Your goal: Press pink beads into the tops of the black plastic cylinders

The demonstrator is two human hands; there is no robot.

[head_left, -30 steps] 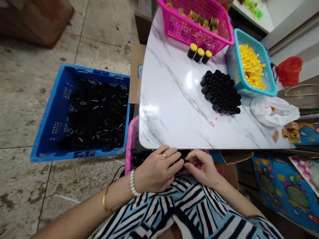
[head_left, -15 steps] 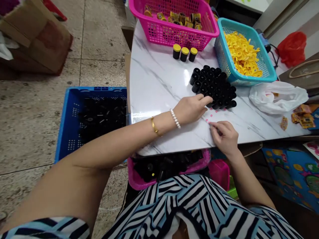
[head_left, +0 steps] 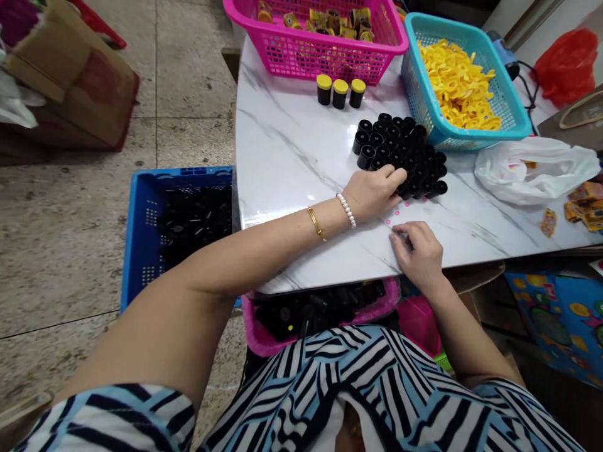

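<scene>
My left hand (head_left: 377,190) reaches over the near edge of a tight cluster of black canisters (head_left: 393,139), thumb and fingers pinched together at a canister's open top. Whatever is between those fingertips is hidden or too small to name. My right hand (head_left: 419,254) rests on the tabletop close by, its fingers curled and thumb against forefinger. I cannot make out anything in its pinch. Just beyond its fingertips lies a small pink ring (head_left: 388,221), and a second pink ring (head_left: 397,213) is between the two hands.
Three yellow-capped canisters (head_left: 340,94) stand before a pink basket (head_left: 301,59) of wrapped pieces. A turquoise basket (head_left: 506,125) holds yellow parts. A white plastic bag (head_left: 541,169) lies right. Below the table are a blue crate (head_left: 129,245) and a pink tub (head_left: 257,336) with black pieces.
My left hand has moved slightly farther over the black canisters. My right hand has shifted a little left, and the pink ring at its fingertips before is no longer visible there.
</scene>
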